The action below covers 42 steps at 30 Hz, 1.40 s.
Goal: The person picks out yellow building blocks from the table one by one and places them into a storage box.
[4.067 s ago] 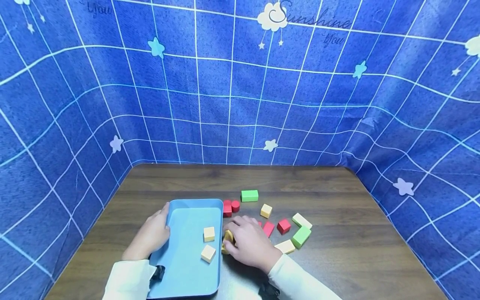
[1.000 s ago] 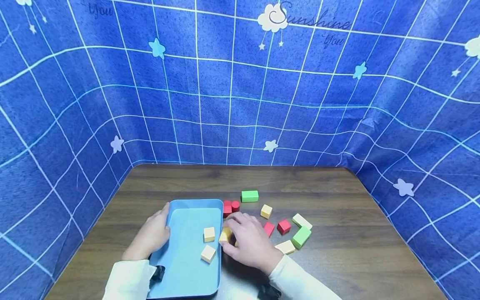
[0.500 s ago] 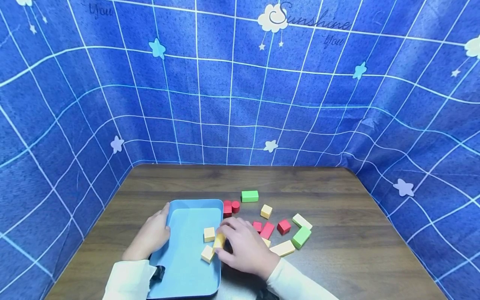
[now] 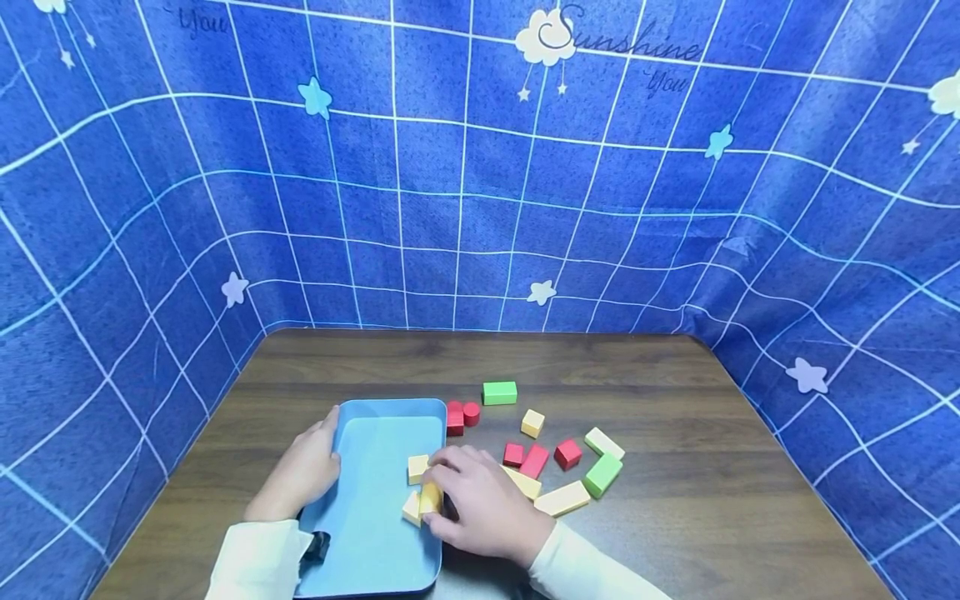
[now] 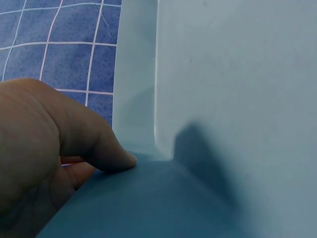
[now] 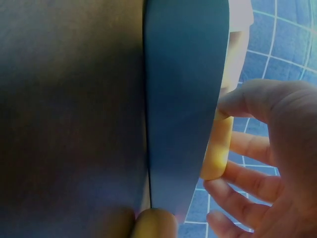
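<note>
The yellow block (image 4: 431, 497) is pinched in our right hand (image 4: 480, 504), fingers curled round it, just inside the right rim of the blue tray (image 4: 367, 533); in the right wrist view the block (image 6: 218, 148) shows beyond the tray's edge (image 6: 183, 99) with our fingers (image 6: 247, 173) wrapped about it. It sits between two pale yellow cubes in the tray, one (image 4: 417, 467) just above it and one (image 4: 410, 507) beside it at the left, seemingly touching. Our left hand (image 4: 300, 471) holds the tray's left rim, thumb over the edge; the left wrist view shows that thumb (image 5: 99, 148) pressed on the tray's wall (image 5: 138, 74).

Outward on the wooden table (image 4: 675, 467), right of our right hand, lie two long yellow blocks (image 4: 562, 497), red blocks (image 4: 536, 458), a green block (image 4: 602, 473) and a pale bar (image 4: 603, 442). Farther back stand a yellow cube (image 4: 532, 422), two red pieces (image 4: 462, 415) by the tray's far corner, and another green block (image 4: 499, 392). A blue star-patterned cloth (image 4: 480, 183) walls the table.
</note>
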Tool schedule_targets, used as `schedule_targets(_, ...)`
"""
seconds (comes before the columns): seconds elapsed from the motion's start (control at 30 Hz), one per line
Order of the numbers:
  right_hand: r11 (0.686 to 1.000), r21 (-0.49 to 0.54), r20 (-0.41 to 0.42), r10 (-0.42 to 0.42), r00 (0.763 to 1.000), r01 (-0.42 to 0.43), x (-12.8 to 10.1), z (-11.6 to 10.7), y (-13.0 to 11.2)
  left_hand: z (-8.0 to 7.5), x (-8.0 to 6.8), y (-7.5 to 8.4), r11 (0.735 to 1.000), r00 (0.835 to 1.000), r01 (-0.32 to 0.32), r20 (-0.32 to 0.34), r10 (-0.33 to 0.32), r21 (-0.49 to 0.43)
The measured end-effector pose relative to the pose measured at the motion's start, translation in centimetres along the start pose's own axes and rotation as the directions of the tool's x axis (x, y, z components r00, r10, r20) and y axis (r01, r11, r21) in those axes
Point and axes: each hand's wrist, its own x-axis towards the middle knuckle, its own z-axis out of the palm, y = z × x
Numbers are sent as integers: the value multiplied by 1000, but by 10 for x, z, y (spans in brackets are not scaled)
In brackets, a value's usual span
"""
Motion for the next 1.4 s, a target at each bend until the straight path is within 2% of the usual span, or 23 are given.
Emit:
schedule_targets(0.4, 999, 3, 4, -45, 999, 45, 0, 1, -1, 0, -1, 0, 1000, 1000, -6, -6, 6, -1)
schedule_targets(0.7, 999, 8, 29, -41, 999, 41, -1, 0, -2, 1, 0, -1, 1000, 1000, -3, 0, 3, -8)
schedule_targets(1.03, 996, 2, 82, -84, 993, 84, -1, 0, -3, 0, 0, -1, 1000, 1000, 0, -2, 0, -5)
schedule_targets(1.4, 994, -14, 93, -103, 990, 105, -2, 2, -4, 0, -1, 0, 1000, 1000, 5, 8, -4, -18)
